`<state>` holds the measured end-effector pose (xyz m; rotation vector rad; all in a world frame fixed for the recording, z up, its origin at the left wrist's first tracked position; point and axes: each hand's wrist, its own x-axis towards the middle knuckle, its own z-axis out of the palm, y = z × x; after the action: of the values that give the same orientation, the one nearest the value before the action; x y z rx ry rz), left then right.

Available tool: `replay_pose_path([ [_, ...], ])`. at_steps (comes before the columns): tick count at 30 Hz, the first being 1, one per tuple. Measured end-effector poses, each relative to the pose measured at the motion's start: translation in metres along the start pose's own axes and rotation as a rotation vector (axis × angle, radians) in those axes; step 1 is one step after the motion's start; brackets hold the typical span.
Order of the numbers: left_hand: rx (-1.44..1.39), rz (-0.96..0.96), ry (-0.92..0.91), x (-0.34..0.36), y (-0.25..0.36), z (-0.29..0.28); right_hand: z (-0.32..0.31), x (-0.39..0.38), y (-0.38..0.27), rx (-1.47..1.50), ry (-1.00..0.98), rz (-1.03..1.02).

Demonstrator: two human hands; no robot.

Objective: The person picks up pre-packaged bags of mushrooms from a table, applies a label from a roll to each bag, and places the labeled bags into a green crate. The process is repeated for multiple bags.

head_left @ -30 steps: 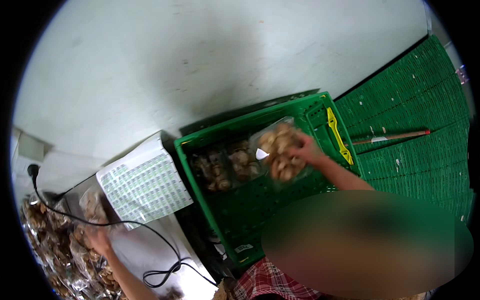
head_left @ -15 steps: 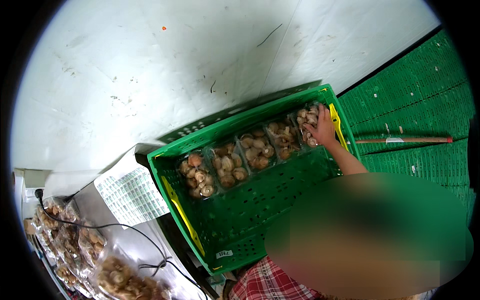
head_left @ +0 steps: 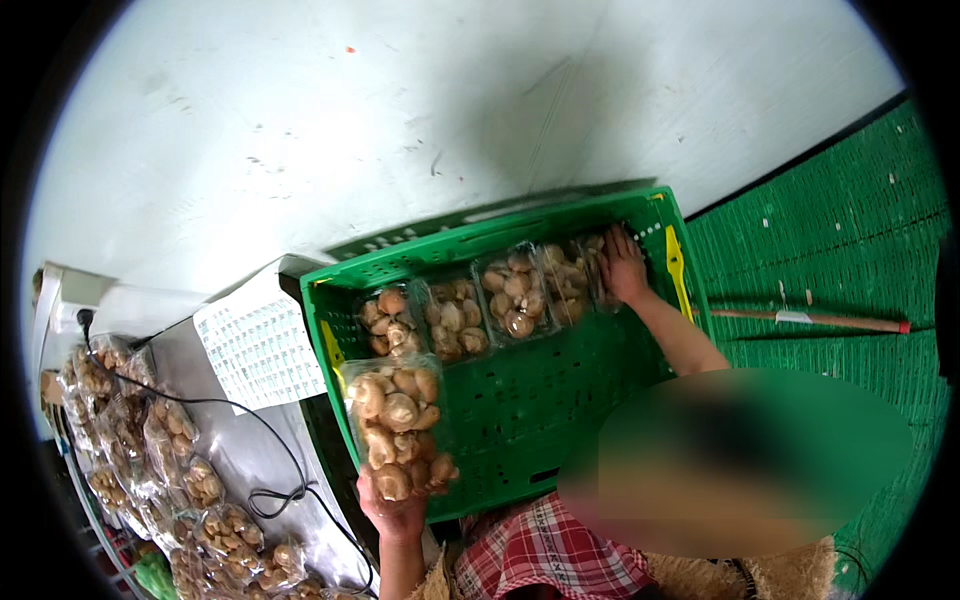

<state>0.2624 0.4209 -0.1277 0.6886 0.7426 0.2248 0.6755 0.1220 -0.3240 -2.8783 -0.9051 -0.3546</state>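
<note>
My left hand (head_left: 393, 512) grips the lower end of a clear-wrapped pack of brown mushrooms (head_left: 400, 425), raised over the left end of a green crate (head_left: 510, 420). Inside the crate, a row of similar mushroom packs (head_left: 515, 292) lines the far side. The held pack partly covers the leftmost one (head_left: 388, 318). At the row's right end, my right hand (head_left: 622, 268) lies with fingers stretched over the last pack (head_left: 594, 255), hiding much of it. The crate has yellow handles (head_left: 676, 262) at both ends.
Left of the crate, a metal table (head_left: 225, 375) bears many wrapped mushroom packs (head_left: 150, 430), a black cable (head_left: 240, 412) and a printed sheet (head_left: 262, 345). A pale wall (head_left: 450, 110) rises behind. On the green slatted floor (head_left: 800, 250) at right lies a stick (head_left: 810, 319).
My left hand has come into view with a mushroom pack, now over the crate's left end. My right hand has shifted slightly left and covers more of the last pack.
</note>
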Motion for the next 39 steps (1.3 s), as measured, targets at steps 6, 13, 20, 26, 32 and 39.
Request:
replay_pose_path([
  [6,-0.190,-0.097,-0.056,0.014,-0.024,-0.029,-0.088,-0.010,-0.121,0.586,-0.187,0.033],
  [13,-0.036,-0.176,-0.112,0.019,-0.042,-0.012,-0.018,-0.016,-0.144,0.133,-0.081,-0.111],
  [20,-0.040,-0.261,-0.066,0.021,-0.050,-0.008,-0.015,-0.018,-0.148,0.195,-0.017,-0.245],
  [26,-0.243,-0.320,-0.142,0.023,-0.041,0.005,-0.121,-0.060,-0.246,1.777,-0.988,0.366],
  [32,0.601,0.335,0.410,-0.031,-0.018,-0.021,-0.099,-0.065,-0.287,1.873,-1.182,0.671],
  [39,1.076,0.561,0.902,-0.092,-0.014,-0.100,-0.012,-0.114,-0.365,1.210,-0.904,0.127],
])
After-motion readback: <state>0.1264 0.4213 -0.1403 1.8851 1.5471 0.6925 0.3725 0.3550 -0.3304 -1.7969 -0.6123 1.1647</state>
